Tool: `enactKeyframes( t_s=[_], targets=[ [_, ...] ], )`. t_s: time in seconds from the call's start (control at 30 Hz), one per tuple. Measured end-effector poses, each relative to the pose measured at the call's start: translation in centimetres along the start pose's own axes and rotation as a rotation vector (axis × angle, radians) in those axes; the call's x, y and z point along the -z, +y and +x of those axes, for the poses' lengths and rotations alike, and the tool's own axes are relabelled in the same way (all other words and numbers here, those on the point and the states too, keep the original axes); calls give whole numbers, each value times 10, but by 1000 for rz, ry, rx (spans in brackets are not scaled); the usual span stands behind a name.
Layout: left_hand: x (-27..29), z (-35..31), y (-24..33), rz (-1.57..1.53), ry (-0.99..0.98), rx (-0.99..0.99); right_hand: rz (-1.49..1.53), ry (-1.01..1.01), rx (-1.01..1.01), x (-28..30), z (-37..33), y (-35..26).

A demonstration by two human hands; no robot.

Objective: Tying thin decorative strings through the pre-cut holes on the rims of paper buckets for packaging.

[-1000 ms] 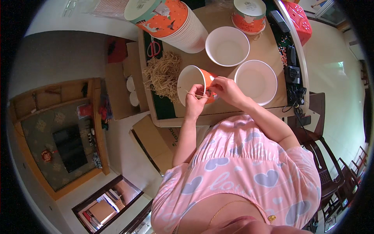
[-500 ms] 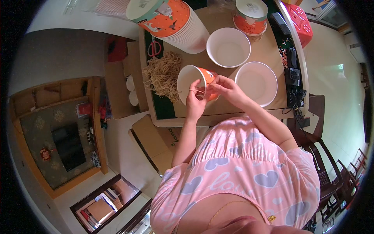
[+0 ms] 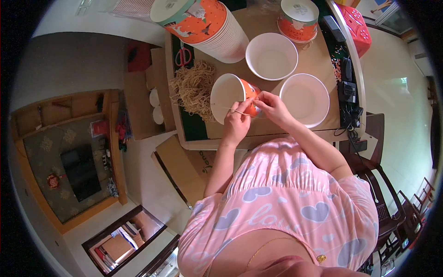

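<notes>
A paper tub with an orange printed outside [image 3: 250, 90] lies tilted on the table close to me, its white mouth turned left. My left hand [image 3: 236, 125] is closed at the lower part of its rim, pinching a thin beige string [image 3: 227, 108] whose loose end sticks out across the mouth. Against the tub's orange side, my right hand [image 3: 273, 110] has thumb and forefinger pressed together; what lies between them is too small to make out. A tangled heap of beige string [image 3: 196, 87] rests left of the tub. Two white tubs stand upright, one behind [image 3: 271, 55] and one to the right [image 3: 304, 99].
A tall leaning stack of orange tubs [image 3: 214, 32] is at the back left, near red-handled scissors [image 3: 183, 55]. An upturned orange tub [image 3: 298, 27] stands at the back. Black adapters [image 3: 347, 91] and cables line the right edge. An open cardboard box [image 3: 159, 92] adjoins the table's left side.
My left hand has come down from inside the tub's mouth to its lower rim, drawing the string. The right hand has shifted slightly, and more of the tub's orange side shows.
</notes>
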State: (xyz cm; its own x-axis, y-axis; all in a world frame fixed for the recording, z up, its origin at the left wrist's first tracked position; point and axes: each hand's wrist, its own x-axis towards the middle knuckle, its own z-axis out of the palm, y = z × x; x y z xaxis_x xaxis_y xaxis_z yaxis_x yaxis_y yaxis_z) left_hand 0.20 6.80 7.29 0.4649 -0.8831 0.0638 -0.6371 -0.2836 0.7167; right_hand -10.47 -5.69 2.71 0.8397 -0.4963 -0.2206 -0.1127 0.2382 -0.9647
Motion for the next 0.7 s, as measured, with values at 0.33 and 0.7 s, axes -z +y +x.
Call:
enactKeyframes(
  t_s=[0.33, 0.7],
  targets=[
    [-7, -2, -5, -63, 34, 42, -97, 4, -53, 0, -11, -10],
    [-5, 0, -5, 149, 140, -194, -382, -117, -55, 4, -15, -25]
  ],
)
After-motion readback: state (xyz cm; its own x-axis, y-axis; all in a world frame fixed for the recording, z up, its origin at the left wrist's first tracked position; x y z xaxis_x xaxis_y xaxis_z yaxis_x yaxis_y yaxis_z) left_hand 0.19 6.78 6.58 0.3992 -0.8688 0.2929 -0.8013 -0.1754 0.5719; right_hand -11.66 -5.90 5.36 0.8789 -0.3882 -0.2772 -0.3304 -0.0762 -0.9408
